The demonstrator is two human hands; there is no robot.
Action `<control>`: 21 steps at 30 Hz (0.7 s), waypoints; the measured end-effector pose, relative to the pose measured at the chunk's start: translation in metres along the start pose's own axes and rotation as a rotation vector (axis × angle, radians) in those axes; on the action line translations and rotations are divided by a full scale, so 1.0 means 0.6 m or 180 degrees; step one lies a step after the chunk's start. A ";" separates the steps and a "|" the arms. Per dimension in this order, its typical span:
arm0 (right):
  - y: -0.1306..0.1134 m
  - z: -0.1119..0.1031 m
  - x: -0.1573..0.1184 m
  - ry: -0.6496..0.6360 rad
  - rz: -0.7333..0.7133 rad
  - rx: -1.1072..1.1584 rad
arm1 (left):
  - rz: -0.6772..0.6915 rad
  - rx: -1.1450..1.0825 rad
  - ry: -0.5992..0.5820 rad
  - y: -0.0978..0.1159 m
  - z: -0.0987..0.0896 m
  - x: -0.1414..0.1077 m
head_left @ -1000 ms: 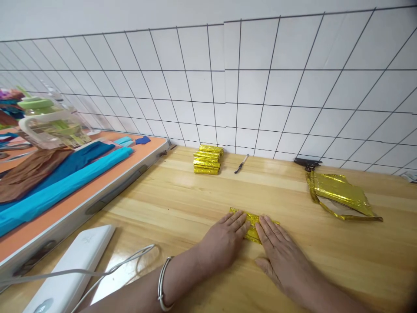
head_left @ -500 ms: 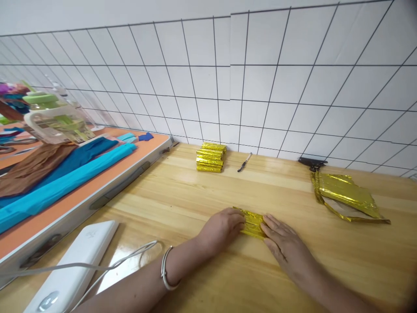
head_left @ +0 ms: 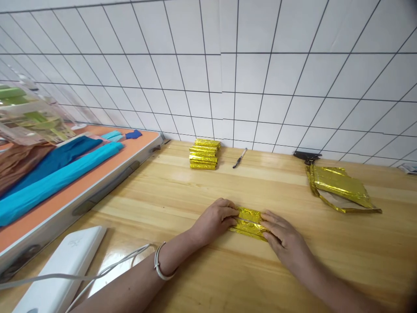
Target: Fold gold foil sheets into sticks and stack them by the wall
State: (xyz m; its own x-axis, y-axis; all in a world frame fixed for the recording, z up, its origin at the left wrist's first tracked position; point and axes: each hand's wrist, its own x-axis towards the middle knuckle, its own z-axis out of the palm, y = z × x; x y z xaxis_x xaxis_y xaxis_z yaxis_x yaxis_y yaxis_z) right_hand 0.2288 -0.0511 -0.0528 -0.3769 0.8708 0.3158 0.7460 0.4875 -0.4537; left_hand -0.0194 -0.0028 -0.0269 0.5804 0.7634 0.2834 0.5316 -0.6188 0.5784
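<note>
A creased strip of gold foil (head_left: 249, 222) lies on the wooden table between my two hands. My left hand (head_left: 215, 221), with a bangle at the wrist, has its fingers curled round the strip's left end. At the right end, the fingers and thumb of my right hand (head_left: 284, 237) grip the foil's edge. Behind, near the wall, sits a stack of folded gold foil pieces (head_left: 204, 154). More gold foil (head_left: 342, 186) lies at the right, beside a black clip (head_left: 307, 157).
A pen (head_left: 240, 158) lies near the wall. On the left, an orange-topped surface (head_left: 143, 141) carries blue and brown cloth (head_left: 65, 174) and a clear container. A white device (head_left: 61, 269) with cables is at the lower left.
The view has shifted, so the scene sits slightly further left and up. More of the foil strip shows between my hands, with a fold line along it; my right fingers have bent round its end.
</note>
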 end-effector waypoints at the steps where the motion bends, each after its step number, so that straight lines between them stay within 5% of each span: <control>1: -0.001 -0.001 -0.001 -0.0012 -0.0003 -0.0026 | 0.0001 -0.0005 0.0006 -0.001 0.001 0.000; 21: -0.010 -0.010 0.008 0.0192 -0.0263 -0.0395 | 0.0080 0.0225 0.0209 -0.005 0.019 -0.005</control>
State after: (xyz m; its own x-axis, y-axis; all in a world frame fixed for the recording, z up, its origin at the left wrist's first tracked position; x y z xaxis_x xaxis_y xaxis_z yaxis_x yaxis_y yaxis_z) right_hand 0.2257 -0.0499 -0.0437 -0.4090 0.8208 0.3988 0.7774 0.5423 -0.3188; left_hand -0.0156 -0.0053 -0.0379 0.5535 0.7567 0.3480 0.5610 -0.6475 0.5157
